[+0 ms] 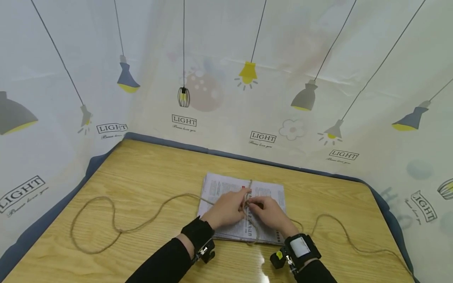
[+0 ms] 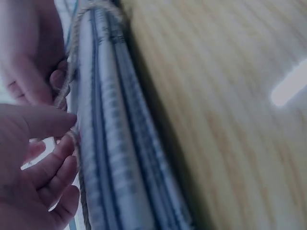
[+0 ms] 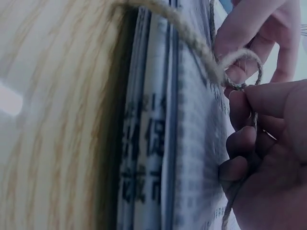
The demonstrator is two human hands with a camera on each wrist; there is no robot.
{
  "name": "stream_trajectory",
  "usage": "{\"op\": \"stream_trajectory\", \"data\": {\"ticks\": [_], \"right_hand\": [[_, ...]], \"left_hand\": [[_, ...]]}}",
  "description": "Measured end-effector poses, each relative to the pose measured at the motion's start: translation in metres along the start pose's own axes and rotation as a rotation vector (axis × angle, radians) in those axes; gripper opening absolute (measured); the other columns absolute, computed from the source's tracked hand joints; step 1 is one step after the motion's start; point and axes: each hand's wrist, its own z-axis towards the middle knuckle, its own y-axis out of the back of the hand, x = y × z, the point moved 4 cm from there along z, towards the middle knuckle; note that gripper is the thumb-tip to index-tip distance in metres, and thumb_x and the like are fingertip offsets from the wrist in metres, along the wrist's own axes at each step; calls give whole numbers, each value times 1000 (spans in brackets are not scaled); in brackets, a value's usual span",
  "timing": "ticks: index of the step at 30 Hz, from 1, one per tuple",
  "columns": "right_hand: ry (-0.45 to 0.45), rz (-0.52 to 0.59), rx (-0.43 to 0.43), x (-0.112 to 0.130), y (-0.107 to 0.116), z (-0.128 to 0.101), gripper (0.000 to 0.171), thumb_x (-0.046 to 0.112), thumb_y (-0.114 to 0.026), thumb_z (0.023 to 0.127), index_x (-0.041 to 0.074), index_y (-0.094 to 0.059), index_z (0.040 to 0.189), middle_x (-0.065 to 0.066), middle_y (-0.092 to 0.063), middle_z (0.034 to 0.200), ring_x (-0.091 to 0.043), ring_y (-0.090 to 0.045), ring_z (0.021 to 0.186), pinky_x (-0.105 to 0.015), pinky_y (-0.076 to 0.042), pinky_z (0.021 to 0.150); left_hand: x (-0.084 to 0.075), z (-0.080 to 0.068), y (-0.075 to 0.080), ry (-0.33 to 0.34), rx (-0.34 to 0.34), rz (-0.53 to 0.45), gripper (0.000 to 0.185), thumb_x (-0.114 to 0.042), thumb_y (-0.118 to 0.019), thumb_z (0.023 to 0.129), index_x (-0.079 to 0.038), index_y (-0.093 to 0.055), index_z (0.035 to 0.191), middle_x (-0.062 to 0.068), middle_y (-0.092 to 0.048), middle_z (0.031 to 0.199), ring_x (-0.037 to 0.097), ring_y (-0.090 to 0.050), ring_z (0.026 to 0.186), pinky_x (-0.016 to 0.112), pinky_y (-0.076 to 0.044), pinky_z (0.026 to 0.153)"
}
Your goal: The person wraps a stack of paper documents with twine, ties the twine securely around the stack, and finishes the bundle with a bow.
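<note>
Twine (image 1: 141, 224) already runs around the newspaper stack (image 1: 230, 188) at lower centre of the head view, where our left hand (image 1: 226, 210) and right hand (image 1: 270, 214) both pinch it, the knot seemingly unfinished, 2 long tails slack.

You had a glossy, smooth wood-grain table (image 1: 148, 173) under a matt stack of printed newspapers (image 1: 226, 188). The twine (image 1: 113, 224) you worked looked rough and fibrous, like jute. Behind it hung a smooth, slightly shiny printed sheet (image 1: 226, 78), plastic by its look.
</note>
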Motion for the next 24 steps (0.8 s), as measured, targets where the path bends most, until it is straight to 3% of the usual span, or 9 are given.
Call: {"op": "stream_trajectory", "data": {"ticks": [7,11,16,24], "right_hand": [[34,-46,-21,-1,0,-2,20,20,-60,97,11,-74,109,-4,-72,109,-15,-65,99,-36,-52,85],[-37,-51,-80,-9,7,-8,14,21,-63,96,16,-75,99,2,-72,96,-8,-59,81,-27,-47,73],[-131,-19,-87,-17,18,-17,15,26,-64,95,17,-75,96,2,-68,90,-11,-53,74,-25,-43,65],[-144,-67,-113,-23,22,-21,13,25,-67,92,16,-72,85,3,-63,76,-10,-50,65,-22,-39,58]], "left_hand": [[-5,-4,4,-13,-63,129,42,-7,-58,94,-12,-49,134,-5,-63,79,8,-54,64,23,-42,59],[-1,-12,15,22,-53,144,24,-9,-54,96,-10,-56,120,2,-67,93,13,-60,77,27,-49,67],[17,-25,30,109,-40,136,12,-8,-54,96,-14,-65,99,0,-65,96,12,-56,80,30,-49,73],[45,-34,36,170,-49,139,12,-9,-56,93,-17,-65,92,-3,-62,92,11,-53,77,31,-48,71]]}}
